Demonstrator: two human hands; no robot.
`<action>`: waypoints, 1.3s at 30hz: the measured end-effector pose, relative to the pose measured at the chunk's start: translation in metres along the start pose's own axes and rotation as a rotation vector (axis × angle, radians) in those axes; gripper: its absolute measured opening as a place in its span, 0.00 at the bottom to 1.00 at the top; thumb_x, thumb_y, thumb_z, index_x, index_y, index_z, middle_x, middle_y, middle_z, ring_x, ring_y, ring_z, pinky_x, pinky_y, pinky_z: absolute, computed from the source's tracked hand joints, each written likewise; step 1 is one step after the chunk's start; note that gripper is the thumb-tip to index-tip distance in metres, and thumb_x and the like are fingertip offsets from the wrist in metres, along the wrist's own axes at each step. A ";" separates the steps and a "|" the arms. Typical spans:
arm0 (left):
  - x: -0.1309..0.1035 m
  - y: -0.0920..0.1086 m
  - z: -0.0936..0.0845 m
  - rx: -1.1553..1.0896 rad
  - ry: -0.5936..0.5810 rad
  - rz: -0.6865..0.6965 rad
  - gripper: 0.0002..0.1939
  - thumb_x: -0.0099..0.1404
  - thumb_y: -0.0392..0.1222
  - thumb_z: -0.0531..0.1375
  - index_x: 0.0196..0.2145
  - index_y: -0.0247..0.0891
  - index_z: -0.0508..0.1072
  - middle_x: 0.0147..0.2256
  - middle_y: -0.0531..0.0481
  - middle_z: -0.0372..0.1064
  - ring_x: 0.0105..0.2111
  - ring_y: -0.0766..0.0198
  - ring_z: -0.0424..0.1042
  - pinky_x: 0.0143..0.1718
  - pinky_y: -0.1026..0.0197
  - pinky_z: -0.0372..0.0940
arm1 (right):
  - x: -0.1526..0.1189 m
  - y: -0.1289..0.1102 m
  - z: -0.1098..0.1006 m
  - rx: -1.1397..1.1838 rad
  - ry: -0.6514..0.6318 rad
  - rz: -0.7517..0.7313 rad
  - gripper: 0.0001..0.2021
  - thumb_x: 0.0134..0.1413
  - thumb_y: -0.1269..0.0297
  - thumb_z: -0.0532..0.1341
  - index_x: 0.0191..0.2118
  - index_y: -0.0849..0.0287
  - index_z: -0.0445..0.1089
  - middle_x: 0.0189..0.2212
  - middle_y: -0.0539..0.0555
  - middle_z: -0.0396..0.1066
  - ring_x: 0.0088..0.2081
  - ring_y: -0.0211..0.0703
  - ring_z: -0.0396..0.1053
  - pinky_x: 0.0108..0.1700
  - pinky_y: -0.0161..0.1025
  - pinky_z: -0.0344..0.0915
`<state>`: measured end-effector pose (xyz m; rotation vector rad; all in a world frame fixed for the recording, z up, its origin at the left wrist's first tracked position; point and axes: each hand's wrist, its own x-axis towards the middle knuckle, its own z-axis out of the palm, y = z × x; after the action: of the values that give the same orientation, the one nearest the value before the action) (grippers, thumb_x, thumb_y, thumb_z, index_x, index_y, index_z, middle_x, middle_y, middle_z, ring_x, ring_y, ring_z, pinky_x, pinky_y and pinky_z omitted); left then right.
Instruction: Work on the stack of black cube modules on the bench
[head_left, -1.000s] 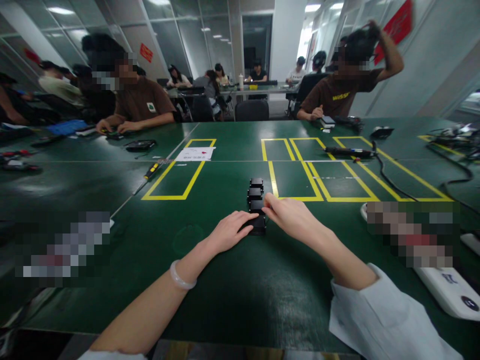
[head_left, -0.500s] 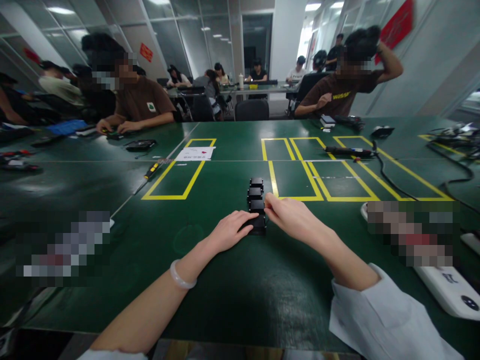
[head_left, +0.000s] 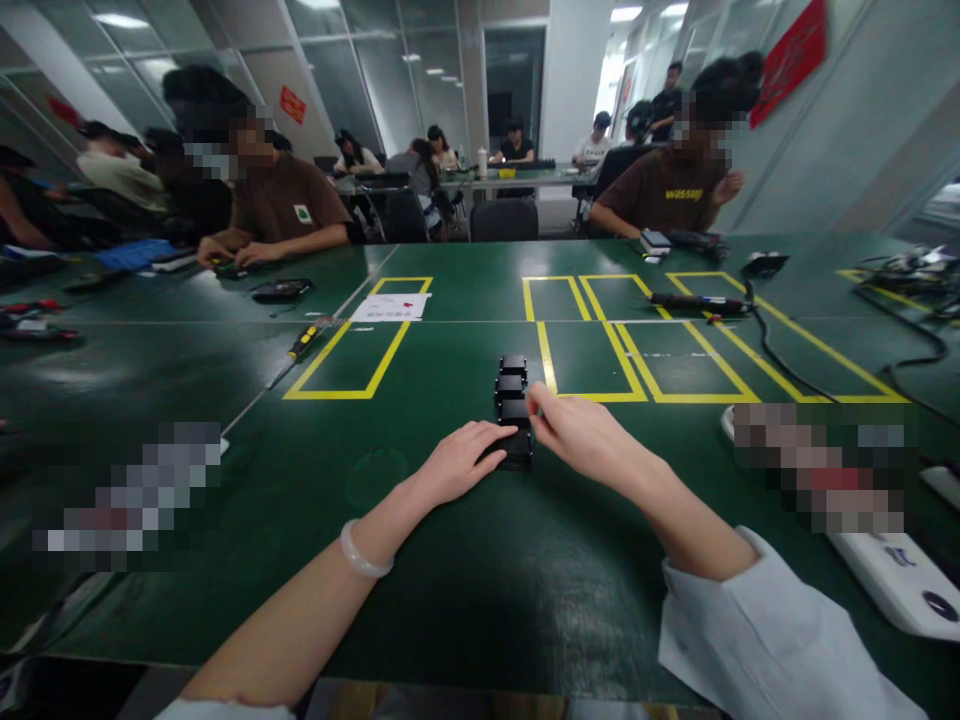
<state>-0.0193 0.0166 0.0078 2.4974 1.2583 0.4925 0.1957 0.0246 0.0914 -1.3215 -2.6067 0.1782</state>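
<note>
Several black box-shaped pieces (head_left: 511, 386) stand in a row on the green table (head_left: 480, 600), running away from me. My left hand (head_left: 469, 457) rests with its fingers stretched over the nearest black box (head_left: 517, 451), its fingertips on the top and near side. On the right of the row, my right hand (head_left: 574, 425) is closed, thumb and fingertips pinched against the right side of the second box. Whatever sits between those fingertips is hidden or too small to make out.
Yellow tape rectangles (head_left: 328, 394) mark the table beyond. A screwdriver (head_left: 304, 343) and a white paper (head_left: 391, 306) lie left; a black corded tool (head_left: 697, 303) lies right. White-ended, pixelated long objects flank me, one at right (head_left: 896, 580). Two people sit across the table.
My hands and the black boxes stay almost in place; my right fingertips shift only slightly. Across the table, the person on the right has lowered a raised arm.
</note>
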 end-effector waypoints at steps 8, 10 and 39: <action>0.000 -0.001 0.001 0.006 0.001 0.001 0.20 0.71 0.47 0.47 0.59 0.45 0.60 0.51 0.48 0.65 0.49 0.58 0.64 0.52 0.54 0.60 | 0.002 0.000 0.001 -0.049 -0.014 0.028 0.10 0.65 0.58 0.47 0.40 0.57 0.59 0.28 0.53 0.71 0.28 0.40 0.68 0.26 0.33 0.47; 0.000 -0.001 0.001 0.008 0.001 0.002 0.20 0.71 0.47 0.47 0.59 0.45 0.60 0.51 0.48 0.65 0.49 0.58 0.64 0.52 0.54 0.60 | 0.001 0.001 0.000 -0.026 -0.014 0.018 0.08 0.64 0.62 0.47 0.42 0.57 0.59 0.29 0.52 0.72 0.28 0.39 0.68 0.27 0.33 0.48; 0.001 0.000 -0.001 -0.003 -0.007 0.006 0.19 0.71 0.46 0.48 0.58 0.45 0.60 0.51 0.48 0.65 0.49 0.59 0.64 0.52 0.54 0.61 | 0.000 -0.001 -0.002 0.016 -0.003 -0.011 0.06 0.62 0.65 0.48 0.42 0.57 0.58 0.30 0.51 0.71 0.28 0.37 0.67 0.27 0.33 0.48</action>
<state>-0.0196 0.0173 0.0087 2.4990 1.2478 0.4867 0.1954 0.0247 0.0933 -1.3028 -2.6088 0.1993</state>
